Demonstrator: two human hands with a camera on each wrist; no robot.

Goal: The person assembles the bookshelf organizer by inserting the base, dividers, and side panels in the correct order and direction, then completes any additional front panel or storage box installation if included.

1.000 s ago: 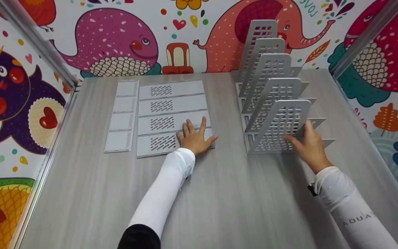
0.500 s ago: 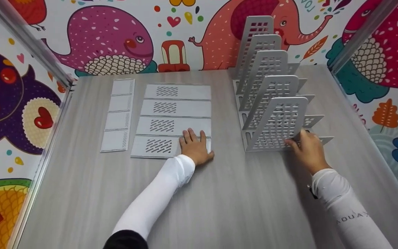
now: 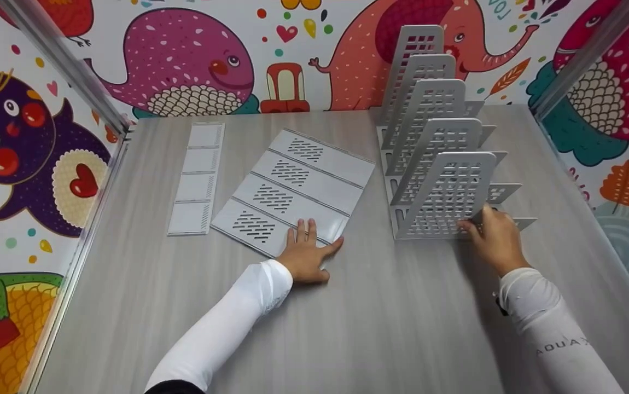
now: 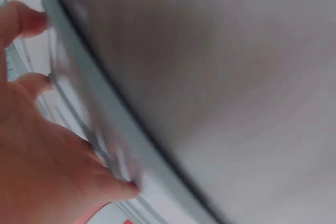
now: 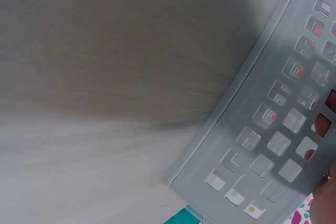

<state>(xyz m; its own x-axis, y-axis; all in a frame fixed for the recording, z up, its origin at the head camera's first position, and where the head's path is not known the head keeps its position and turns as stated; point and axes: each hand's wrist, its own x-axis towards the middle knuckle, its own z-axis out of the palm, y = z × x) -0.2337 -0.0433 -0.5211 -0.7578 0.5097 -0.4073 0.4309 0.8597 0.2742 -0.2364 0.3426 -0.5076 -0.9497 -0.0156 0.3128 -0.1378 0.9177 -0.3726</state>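
On the table's [image 3: 347, 317] left: a narrow panel [image 3: 193, 186] in four sections lies flat and set nearly straight; we see neither hand on it.
Mid-table: a wide slotted panel [image 3: 295, 191], also in four sections, lies flat but askew, its left corner just beside the narrow panel and its far right corner pointing toward the rack [image 3: 440, 139].
Left hand [image 3: 304, 256]: fingers straight, laid on the wide panel's near corner; we see them resting on its top face, not wrapped round it.
Right hand [image 3: 499, 241]: a narrow pinch on the rack's front plate [image 3: 446, 200], thumb on the near face, fingers behind.
Done: we judge the narrow panel laid out and the rack stood upright.
Left to do: only the wide panel sits out of line, so we judge the arranging unfinished; whether the rack needs more shifting, we cannot tell.
Rack plates: we count five, upright, one behind another, with small flaps jutting rightward.
Rack bays: partly hidden by the plates; through the front plate's holes we make out grey patches and bits of colour.
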